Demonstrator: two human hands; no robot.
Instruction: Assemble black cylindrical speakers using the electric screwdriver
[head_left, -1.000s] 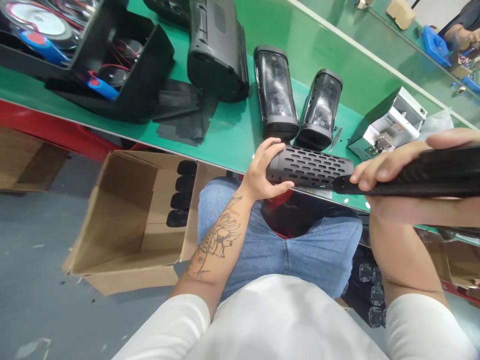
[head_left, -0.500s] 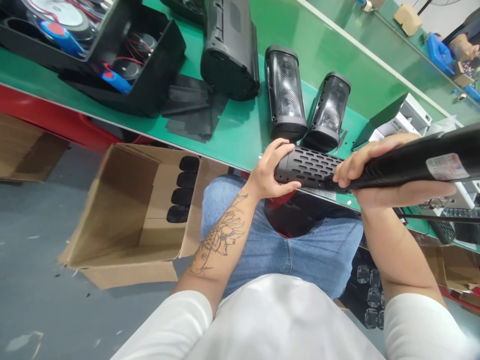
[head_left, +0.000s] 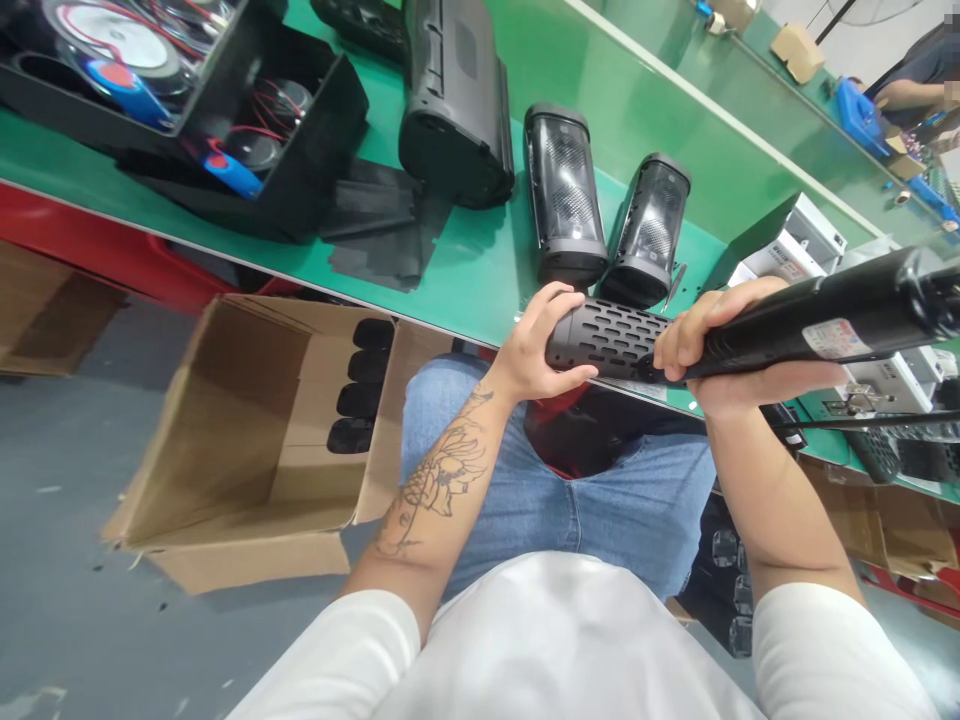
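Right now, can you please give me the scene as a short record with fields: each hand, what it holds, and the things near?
left hand: grips the end of the perforated tube
right hand: grips the black tool, its tip at the tube's other end
tube position: level, over the bench edge
behind tube: two speakers, lying on the bench
left of knee: open carton with black parts inside
far left: black cases with wires

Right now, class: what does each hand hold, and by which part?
Left hand grips the perforated black cylinder at its left end; right hand grips the black power tool near its tip end.
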